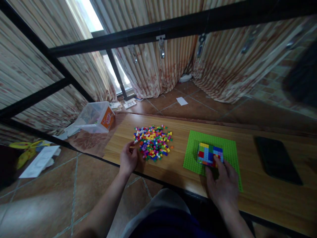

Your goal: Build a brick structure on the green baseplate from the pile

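Note:
My left hand (128, 158) is at the near left edge of a pile of small toy building bricks (155, 143) in many colours. Its fingers are curled together; whatever they may pinch is too small to make out. On a bright green studded baseplate (194, 140) stands a compact block of joined bricks (206, 153), with red, blue, yellow, light blue and other colours on top. My right hand (223, 183) grips this block from the near right, thumb at its near side and fingers over its right part, hiding that corner.
A dark phone-like slab (277, 160) lies on the wooden table (178, 130) to the right. Beyond the table's left end sits a clear plastic box (95, 117) with an orange label. Black metal bars (148, 34) cross in front of the curtains.

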The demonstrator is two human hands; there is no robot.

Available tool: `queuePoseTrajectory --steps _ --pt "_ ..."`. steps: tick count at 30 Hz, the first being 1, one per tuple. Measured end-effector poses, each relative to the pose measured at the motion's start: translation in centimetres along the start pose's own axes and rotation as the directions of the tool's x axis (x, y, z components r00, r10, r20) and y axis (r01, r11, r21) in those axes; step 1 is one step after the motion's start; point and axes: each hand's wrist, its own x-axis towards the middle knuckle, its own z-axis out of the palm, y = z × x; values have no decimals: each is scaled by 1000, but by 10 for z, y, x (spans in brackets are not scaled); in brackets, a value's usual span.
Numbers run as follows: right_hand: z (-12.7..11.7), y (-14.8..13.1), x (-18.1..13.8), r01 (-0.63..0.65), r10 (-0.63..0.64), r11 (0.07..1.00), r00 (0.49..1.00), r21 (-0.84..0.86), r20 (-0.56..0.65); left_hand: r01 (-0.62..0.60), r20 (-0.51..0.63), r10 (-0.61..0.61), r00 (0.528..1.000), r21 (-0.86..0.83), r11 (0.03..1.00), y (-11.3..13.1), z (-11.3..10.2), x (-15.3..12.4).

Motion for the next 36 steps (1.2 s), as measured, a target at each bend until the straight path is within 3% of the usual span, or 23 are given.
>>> queuePoseTrajectory --steps 4,7,10,16,21,29,36 --pt "1 1 -1 -20 20 1000 1000 -9 10 0 67 4 998 -54 999 3 -5 4" --pt "1 1 -1 -17 18 1000 1000 -22 18 -80 199 90 976 -54 995 6 -8 -11" --pt "2 2 -1 -16 16 1000 1000 -17 13 -175 251 159 955 46 983 5 -10 -30" --pt "3 3 -1 -20 19 1000 1000 14 21 -284 198 247 949 188 940 4 0 -46" --pt "2 3 -1 -29 29 1000 999 5 35 -277 179 241 954 214 937 7 9 -42" --pt "2 1 -1 -29 29 1000 999 1 18 -295 191 256 948 219 930 4 6 -40" --pt "1 0 0 -41 40 999 998 13 42 -177 129 159 979 147 973 2 5 -39"
